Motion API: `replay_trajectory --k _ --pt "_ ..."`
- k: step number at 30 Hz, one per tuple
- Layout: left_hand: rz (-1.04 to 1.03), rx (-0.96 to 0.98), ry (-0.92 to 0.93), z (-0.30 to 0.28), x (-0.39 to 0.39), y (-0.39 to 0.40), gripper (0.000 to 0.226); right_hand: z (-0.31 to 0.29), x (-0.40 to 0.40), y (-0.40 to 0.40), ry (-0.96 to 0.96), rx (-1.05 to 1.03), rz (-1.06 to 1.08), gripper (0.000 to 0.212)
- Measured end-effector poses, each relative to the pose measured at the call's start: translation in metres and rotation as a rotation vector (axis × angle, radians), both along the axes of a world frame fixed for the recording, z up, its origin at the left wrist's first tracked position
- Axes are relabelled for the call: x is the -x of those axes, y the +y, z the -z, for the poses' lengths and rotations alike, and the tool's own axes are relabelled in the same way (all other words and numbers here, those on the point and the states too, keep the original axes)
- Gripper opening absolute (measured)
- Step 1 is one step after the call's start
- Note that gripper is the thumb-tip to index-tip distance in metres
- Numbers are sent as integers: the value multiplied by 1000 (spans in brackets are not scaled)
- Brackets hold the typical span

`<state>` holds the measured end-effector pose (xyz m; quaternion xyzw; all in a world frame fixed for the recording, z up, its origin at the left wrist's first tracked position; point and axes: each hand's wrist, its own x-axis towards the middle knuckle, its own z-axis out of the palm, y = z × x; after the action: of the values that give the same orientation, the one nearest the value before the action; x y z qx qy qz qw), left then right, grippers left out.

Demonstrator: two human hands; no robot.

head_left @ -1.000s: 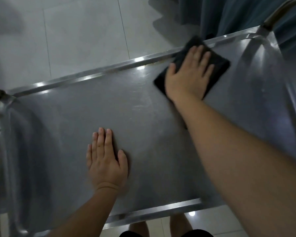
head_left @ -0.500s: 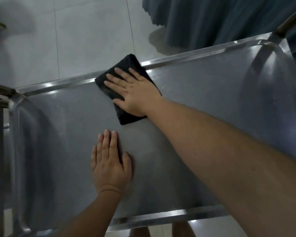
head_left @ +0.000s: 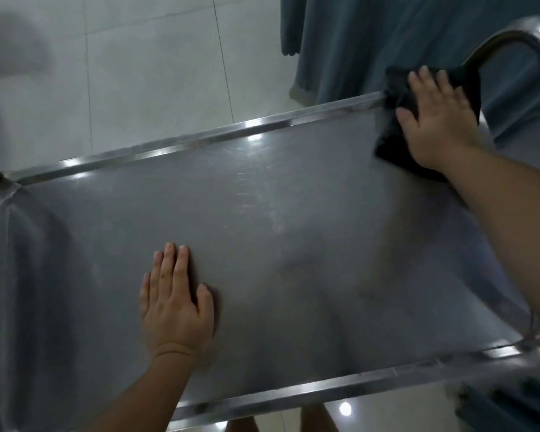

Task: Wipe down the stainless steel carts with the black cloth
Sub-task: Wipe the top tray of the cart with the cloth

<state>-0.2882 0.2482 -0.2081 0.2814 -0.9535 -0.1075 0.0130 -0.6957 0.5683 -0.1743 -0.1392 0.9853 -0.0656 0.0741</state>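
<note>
The right hand point(head_left: 435, 120) lies flat, fingers straight and slightly spread, pressing the cloth point(head_left: 396, 141) onto the far right corner of the cart point(head_left: 293, 244) top. Its forearm reaches up from the lower right across the right end of the top. The cloth bunches under the palm, and its upper part laps over the far rim at the foot of the curved handle point(head_left: 505, 42). The left hand point(head_left: 175, 304) rests palm down near the middle of the top, towards the near edge, fingers straight and close together, thumb out to the right, holding nothing. The 2 hands are well apart.

0.5 s ago the right hand and cloth were at the far edge left of centre; now they are at the far right corner. The left hand has kept its place. A curtain point(head_left: 387, 42) hangs beyond the cart over the floor point(head_left: 138, 88).
</note>
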Motion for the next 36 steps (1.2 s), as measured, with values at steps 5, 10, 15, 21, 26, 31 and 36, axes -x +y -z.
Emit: replay_trajectory --k 5,10,15,21,26,31,36 --pt "-8 -5 14 -2 0 2 73 3 -25 30 25 -50 115 74" --pt "-10 -27 0 -4 0 1 73 7 -76 62 45 -64 176 75" --pt "-13 -35 18 -9 2 5 74 10 -170 115 27 -55 156 71" --pt "-2 -35 2 -9 2 5 74 8 -296 167 -95 -150 67 73" --pt "10 -16 -3 -5 1 3 76 6 -316 169 -167 -175 -53 77" --pt "19 7 -6 -1 0 0 77 8 -260 139 -115 -141 -216 76" --pt "28 11 -5 0 0 -1 77 10 -161 68 -39 -157 -300 76"
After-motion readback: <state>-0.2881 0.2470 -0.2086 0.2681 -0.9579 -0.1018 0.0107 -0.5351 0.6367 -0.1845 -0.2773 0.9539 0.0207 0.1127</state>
